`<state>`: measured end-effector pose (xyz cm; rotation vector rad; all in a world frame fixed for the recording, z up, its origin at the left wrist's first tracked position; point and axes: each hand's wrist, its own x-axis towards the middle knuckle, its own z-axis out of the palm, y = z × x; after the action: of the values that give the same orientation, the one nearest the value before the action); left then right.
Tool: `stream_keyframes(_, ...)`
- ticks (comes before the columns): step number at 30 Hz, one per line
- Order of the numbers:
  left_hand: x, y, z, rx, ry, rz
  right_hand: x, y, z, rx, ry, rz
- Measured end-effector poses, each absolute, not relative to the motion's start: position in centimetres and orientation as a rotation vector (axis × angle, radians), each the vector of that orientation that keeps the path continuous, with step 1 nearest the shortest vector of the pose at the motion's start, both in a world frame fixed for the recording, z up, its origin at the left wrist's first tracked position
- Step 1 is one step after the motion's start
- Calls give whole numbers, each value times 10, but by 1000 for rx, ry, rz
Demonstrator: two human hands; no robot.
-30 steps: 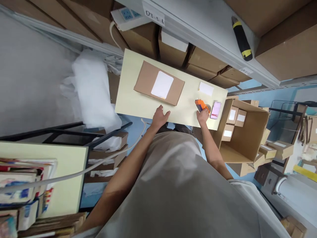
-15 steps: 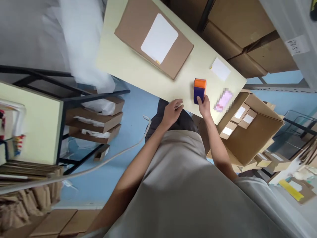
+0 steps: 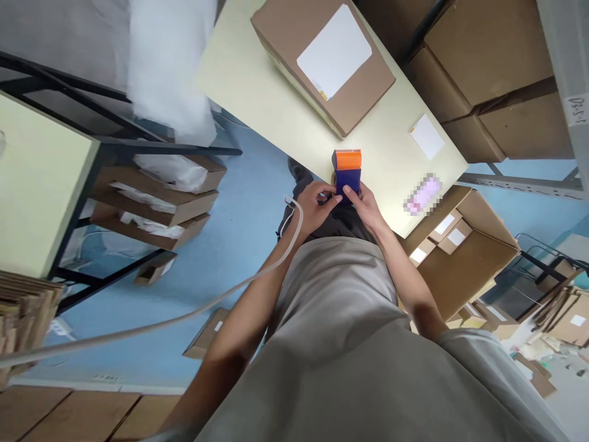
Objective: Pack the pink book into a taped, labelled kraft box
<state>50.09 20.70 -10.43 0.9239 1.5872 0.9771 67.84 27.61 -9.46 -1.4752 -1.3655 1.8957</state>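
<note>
An orange and dark blue handheld device (image 3: 346, 173) is held over the near edge of the pale yellow table (image 3: 257, 110). My right hand (image 3: 363, 205) grips its lower end with the fingers closed round it. My left hand (image 3: 315, 205) pinches the same lower end from the left side. A flat brown cardboard box (image 3: 280, 37) with a white label (image 3: 334, 51) lies on the table beyond the device. A small white slip (image 3: 427, 136) and a blurred pink item (image 3: 422, 194) lie at the table's right end.
An open carton (image 3: 460, 270) with small labelled boxes stands on the floor right of the table. Big brown cartons (image 3: 483, 55) fill the shelving behind. A black metal rack (image 3: 138, 147) with flat boxes and white wrapping is at the left. A pale cable (image 3: 184, 316) hangs across.
My right hand has lifted the orange and blue device from the table's right side and brought it to the near edge. My left hand left the tabletop and joined on the device. The view tilted down.
</note>
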Motion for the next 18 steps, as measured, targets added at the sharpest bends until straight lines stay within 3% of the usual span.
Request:
stream_keyframes(6,474,218,-114,679,1707,1032,689,274,-97,-1488,-1524,1849)
stream_keyframes(18,451,250,-110,690,1479,999,713,268,-77,-1453,-1798,1851)
